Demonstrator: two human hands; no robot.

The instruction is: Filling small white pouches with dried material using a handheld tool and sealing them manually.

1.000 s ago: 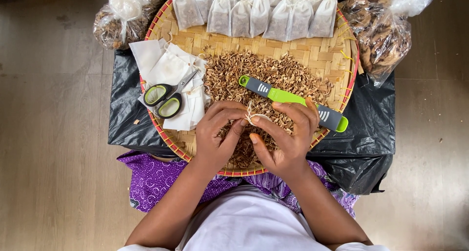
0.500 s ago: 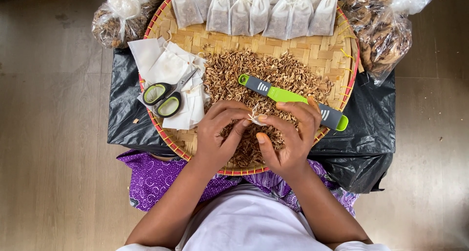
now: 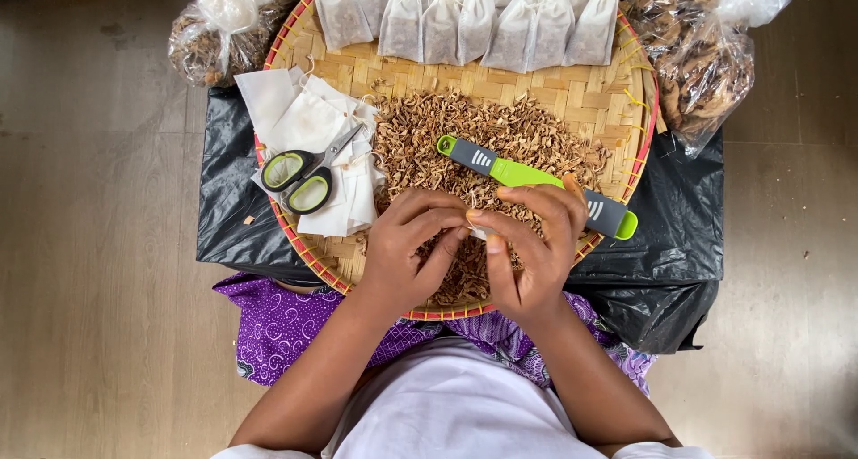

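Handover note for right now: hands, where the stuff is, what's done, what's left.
Left hand and right hand: fingertips together on a small white pouch, mostly hidden, over the dried pieces.
Woven tray: filled pouches along the far rim, empty pouches at the left under the scissors, green-grey scoop on the pile.
Done: one row filled. Left: the pile and the empties.

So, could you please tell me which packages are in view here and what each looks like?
Filled white sachets: row along the tray's far rim.
Empty white sachets: flat pile under the scissors, tray's left.
Clear plastic bags of brown dried pieces: far left and far right.
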